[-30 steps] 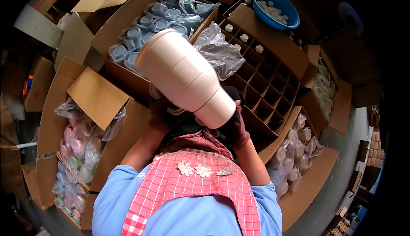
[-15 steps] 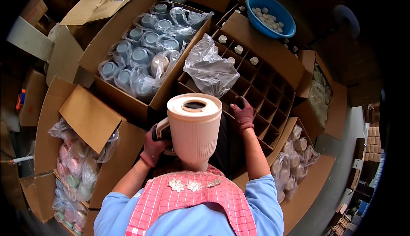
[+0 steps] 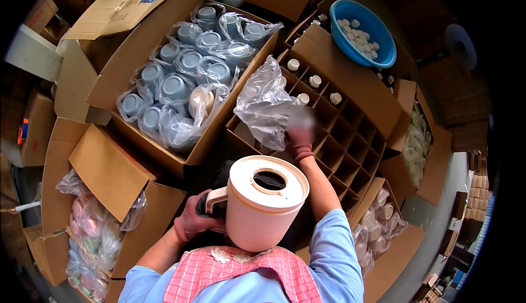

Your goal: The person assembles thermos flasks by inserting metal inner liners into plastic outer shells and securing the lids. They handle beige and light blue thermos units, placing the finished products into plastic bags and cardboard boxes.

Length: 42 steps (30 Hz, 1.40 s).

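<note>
A cream-pink jug (image 3: pixel 266 221) stands against my body, its ring-shaped top open in the middle and dark inside. My left hand (image 3: pixel 196 217), in a dusky red glove with dark fingers, is closed round the jug's handle. My gloved right hand (image 3: pixel 300 138) reaches forward to the edge of a crumpled clear plastic bag (image 3: pixel 263 103); its fingers are smeared, so whether they grip the film cannot be made out. Beneath the bag lies a carton with cardboard dividers (image 3: pixel 342 158), where several white-capped bottles (image 3: pixel 315 81) stand in the far cells.
A carton of bagged blue-grey jugs (image 3: pixel 175 86) stands far left. Beyond the divided carton sits a blue basin (image 3: pixel 378 56) of white caps. An open box of bagged pastel parts (image 3: pixel 93 221) is at left; bagged cream pieces (image 3: pixel 378 221) fill a box at right.
My right hand has moved forward and slightly left to the plastic bag. The jug has shifted right and tipped its top toward me, with my left hand still on its handle.
</note>
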Available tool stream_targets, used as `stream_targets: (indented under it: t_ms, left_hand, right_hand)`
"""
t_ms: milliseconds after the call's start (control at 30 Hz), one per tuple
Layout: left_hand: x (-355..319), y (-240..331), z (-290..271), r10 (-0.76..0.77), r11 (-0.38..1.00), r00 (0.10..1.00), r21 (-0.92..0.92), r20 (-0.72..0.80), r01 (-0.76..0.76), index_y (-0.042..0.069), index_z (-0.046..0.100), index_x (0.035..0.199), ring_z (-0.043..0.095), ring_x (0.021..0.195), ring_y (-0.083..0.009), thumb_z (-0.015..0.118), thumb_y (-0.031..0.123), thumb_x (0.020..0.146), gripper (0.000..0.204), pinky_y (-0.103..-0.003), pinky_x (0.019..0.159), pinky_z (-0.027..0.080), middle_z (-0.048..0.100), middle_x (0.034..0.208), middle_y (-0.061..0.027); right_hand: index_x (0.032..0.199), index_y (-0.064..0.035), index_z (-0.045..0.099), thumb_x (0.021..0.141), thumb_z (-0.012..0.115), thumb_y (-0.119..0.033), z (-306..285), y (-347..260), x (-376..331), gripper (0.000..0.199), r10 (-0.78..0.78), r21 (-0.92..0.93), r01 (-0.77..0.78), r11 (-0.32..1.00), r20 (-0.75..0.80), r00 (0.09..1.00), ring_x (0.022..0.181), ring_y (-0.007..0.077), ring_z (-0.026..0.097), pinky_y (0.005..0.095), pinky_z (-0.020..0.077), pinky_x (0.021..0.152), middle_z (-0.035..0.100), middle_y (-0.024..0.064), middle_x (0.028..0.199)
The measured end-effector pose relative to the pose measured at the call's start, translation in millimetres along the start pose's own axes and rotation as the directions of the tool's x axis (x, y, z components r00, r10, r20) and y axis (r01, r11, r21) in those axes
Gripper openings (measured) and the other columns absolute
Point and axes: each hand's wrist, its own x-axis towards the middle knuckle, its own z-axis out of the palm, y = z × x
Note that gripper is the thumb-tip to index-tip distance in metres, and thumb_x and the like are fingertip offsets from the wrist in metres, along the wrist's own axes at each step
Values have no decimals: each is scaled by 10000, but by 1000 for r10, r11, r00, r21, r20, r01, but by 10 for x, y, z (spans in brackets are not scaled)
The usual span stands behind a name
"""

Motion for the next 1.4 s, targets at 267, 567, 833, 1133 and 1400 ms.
stream_targets:
  t_ms: [267, 567, 833, 1133, 1400]
  left_hand:
    - [937, 211, -228, 82, 947, 982, -293, -170, -130, 90, 316, 1402, 489, 1159, -253, 779, 112, 568, 955, -363, 964, 420, 445, 1320, -124]
    - [1764, -188, 18, 651, 314, 752, 939, -105, -140, 81, 514, 1219, 575, 997, -362, 704, 112, 649, 601, -385, 891, 463, 578, 1113, -169]
    - [1078, 482, 259, 768, 550, 630, 626, -117, -553, 5, 558, 1065, 646, 855, -220, 649, -89, 604, 479, -314, 738, 518, 625, 937, -120]
    - [-37, 558, 151, 691, 213, 558, 609, 458, -764, 84, 548, 968, 608, 733, -294, 693, -11, 649, 363, -405, 651, 492, 600, 904, -122]
    - [-589, 56, 354, 198, 435, 758, 638, 622, -636, 92, 590, 911, 590, 778, -325, 665, 112, 616, 305, -410, 653, 487, 585, 883, -112]
  right_hand:
    - [765, -70, 565, 822, 600, -130, -578, -382, 217, 91, 227, 887, -145, -439, 265, 937, 599, 164, 545, 284, 452, 551, 548, 32, 667]
    - [810, -64, 583, 901, 543, -213, -1193, -321, -342, 179, 156, 886, -206, -414, 293, 943, 689, 93, 519, 247, 429, 624, 539, -22, 749]
    - [828, -39, 531, 803, 648, -403, -1618, -256, -1213, 384, 196, 970, 35, -241, 13, 981, 653, 68, 450, 218, 371, 563, 512, -14, 757]
    - [803, 66, 603, 756, 734, -246, -2020, -574, -2373, 341, -294, 987, -120, -109, 83, 952, 498, 120, 514, 244, 374, 417, 593, 75, 622]
    - [937, -8, 618, 674, 675, -94, -2448, -979, -2438, 283, -433, 971, 66, 228, 41, 900, 638, 203, 605, 297, 465, 601, 623, 90, 708]
